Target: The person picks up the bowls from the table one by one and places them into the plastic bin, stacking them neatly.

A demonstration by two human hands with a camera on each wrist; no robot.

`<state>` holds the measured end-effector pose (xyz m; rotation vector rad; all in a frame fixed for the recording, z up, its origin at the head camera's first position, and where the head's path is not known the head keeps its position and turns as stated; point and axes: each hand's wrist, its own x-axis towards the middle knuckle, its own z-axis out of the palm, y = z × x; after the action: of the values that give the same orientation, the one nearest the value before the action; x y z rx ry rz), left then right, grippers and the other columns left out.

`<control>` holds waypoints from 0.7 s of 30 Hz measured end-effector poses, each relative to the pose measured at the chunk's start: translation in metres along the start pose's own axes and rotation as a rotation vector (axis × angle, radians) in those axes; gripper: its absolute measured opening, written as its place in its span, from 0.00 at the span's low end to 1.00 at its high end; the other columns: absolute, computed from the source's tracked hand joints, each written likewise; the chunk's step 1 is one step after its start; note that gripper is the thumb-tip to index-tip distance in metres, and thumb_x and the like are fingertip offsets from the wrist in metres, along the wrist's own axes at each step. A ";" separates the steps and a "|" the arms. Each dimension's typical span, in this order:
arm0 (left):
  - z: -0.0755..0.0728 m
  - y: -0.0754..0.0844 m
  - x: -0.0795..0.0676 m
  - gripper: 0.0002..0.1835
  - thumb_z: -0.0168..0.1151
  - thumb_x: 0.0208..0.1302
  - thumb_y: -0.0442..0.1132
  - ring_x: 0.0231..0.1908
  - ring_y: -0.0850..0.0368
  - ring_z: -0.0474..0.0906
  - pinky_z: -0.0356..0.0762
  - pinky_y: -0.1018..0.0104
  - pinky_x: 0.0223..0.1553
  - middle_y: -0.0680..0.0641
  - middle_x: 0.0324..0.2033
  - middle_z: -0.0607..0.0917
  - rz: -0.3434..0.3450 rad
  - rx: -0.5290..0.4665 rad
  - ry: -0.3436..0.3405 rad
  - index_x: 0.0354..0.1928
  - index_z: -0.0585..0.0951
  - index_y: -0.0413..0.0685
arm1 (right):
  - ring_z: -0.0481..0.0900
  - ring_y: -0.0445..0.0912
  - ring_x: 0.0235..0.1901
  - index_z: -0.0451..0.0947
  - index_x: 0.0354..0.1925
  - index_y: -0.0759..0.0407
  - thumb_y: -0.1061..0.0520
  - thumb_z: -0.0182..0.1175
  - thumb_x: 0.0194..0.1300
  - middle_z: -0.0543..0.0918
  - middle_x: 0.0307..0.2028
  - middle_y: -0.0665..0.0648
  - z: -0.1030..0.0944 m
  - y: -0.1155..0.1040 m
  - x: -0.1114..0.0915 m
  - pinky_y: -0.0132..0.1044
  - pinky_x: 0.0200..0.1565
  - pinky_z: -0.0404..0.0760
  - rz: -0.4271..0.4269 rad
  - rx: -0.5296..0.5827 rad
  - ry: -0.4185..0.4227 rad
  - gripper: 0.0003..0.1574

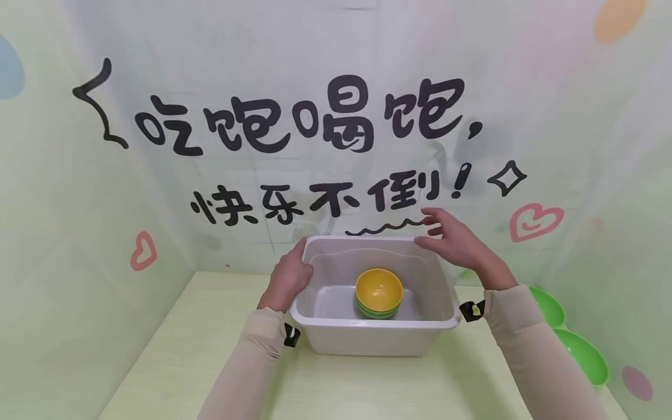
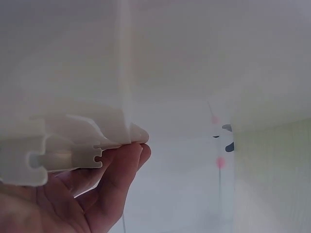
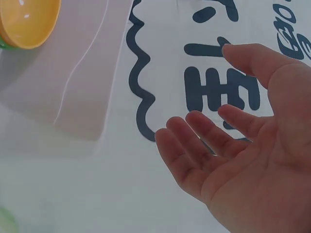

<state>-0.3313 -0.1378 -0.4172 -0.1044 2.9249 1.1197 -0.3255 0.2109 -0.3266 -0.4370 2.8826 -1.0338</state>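
A pale grey plastic tub (image 1: 373,340) stands over the middle of the table with its open top up. Inside it sits a stack of small bowls, a yellow bowl (image 1: 379,289) on top of green ones (image 1: 375,315). My left hand (image 1: 290,275) grips the tub's left rim; in the left wrist view its fingers (image 2: 119,179) are bent under the rim's edge. By the far right corner, my right hand (image 1: 458,242) is raised with fingers spread and relaxed. Its palm (image 3: 252,189) holds nothing in the right wrist view.
Two green dishes, a nearer one (image 1: 585,356) and a farther one (image 1: 548,306), lie at the table's right edge, partly behind my right sleeve. A printed backdrop (image 1: 315,52) with black lettering rises behind the tub. Side walls flank the pale table (image 1: 194,350).
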 end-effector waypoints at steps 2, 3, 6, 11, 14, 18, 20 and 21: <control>0.000 0.000 0.000 0.42 0.48 0.65 0.36 0.43 0.43 0.84 0.82 0.58 0.35 0.35 0.66 0.77 -0.003 -0.009 -0.004 0.82 0.52 0.57 | 0.71 0.66 0.67 0.51 0.79 0.59 0.47 0.60 0.72 0.67 0.71 0.69 -0.002 0.005 -0.004 0.63 0.64 0.75 0.006 -0.013 0.015 0.48; 0.000 0.000 0.000 0.42 0.48 0.65 0.36 0.43 0.43 0.84 0.83 0.58 0.35 0.35 0.67 0.77 -0.004 -0.013 -0.007 0.82 0.52 0.57 | 0.71 0.66 0.67 0.51 0.79 0.59 0.47 0.60 0.72 0.67 0.71 0.69 -0.002 0.007 -0.006 0.63 0.65 0.75 0.010 -0.015 0.021 0.48; 0.000 0.000 0.000 0.42 0.49 0.65 0.36 0.43 0.43 0.84 0.83 0.58 0.35 0.35 0.67 0.77 -0.008 -0.028 -0.010 0.82 0.52 0.57 | 0.70 0.67 0.68 0.52 0.79 0.60 0.45 0.61 0.71 0.67 0.71 0.69 -0.005 0.013 -0.013 0.64 0.65 0.74 0.024 -0.025 0.037 0.49; -0.001 0.000 0.002 0.43 0.49 0.65 0.36 0.41 0.43 0.84 0.83 0.59 0.33 0.35 0.68 0.76 -0.005 -0.039 -0.014 0.82 0.51 0.57 | 0.69 0.68 0.68 0.53 0.78 0.63 0.43 0.61 0.71 0.67 0.71 0.70 -0.010 0.024 -0.025 0.65 0.66 0.72 0.030 -0.040 0.062 0.50; -0.001 -0.001 0.003 0.43 0.49 0.64 0.36 0.40 0.44 0.84 0.82 0.60 0.32 0.34 0.68 0.76 0.002 -0.028 -0.010 0.82 0.51 0.57 | 0.68 0.69 0.68 0.53 0.78 0.64 0.42 0.61 0.71 0.66 0.71 0.71 -0.014 0.030 -0.032 0.65 0.66 0.71 0.036 -0.048 0.082 0.50; 0.000 -0.002 0.003 0.43 0.49 0.64 0.37 0.42 0.43 0.84 0.82 0.59 0.34 0.35 0.68 0.76 0.005 -0.014 -0.004 0.82 0.52 0.57 | 0.66 0.69 0.69 0.53 0.78 0.65 0.42 0.61 0.71 0.65 0.72 0.73 -0.019 0.037 -0.045 0.66 0.67 0.69 0.047 -0.043 0.118 0.51; 0.000 -0.002 0.003 0.43 0.49 0.64 0.37 0.44 0.43 0.84 0.82 0.59 0.35 0.35 0.68 0.76 0.007 -0.013 -0.004 0.82 0.52 0.57 | 0.65 0.69 0.69 0.52 0.78 0.66 0.42 0.61 0.71 0.64 0.72 0.73 -0.022 0.040 -0.054 0.67 0.67 0.69 0.056 -0.032 0.136 0.52; 0.000 -0.002 0.003 0.43 0.49 0.64 0.37 0.44 0.42 0.84 0.82 0.58 0.35 0.35 0.68 0.76 0.008 -0.016 -0.007 0.82 0.52 0.57 | 0.64 0.69 0.70 0.52 0.78 0.66 0.41 0.61 0.71 0.64 0.72 0.73 -0.023 0.042 -0.059 0.67 0.67 0.69 0.060 -0.028 0.147 0.52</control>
<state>-0.3345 -0.1396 -0.4190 -0.0882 2.9136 1.1424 -0.2824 0.2725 -0.3382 -0.2852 3.0214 -1.0599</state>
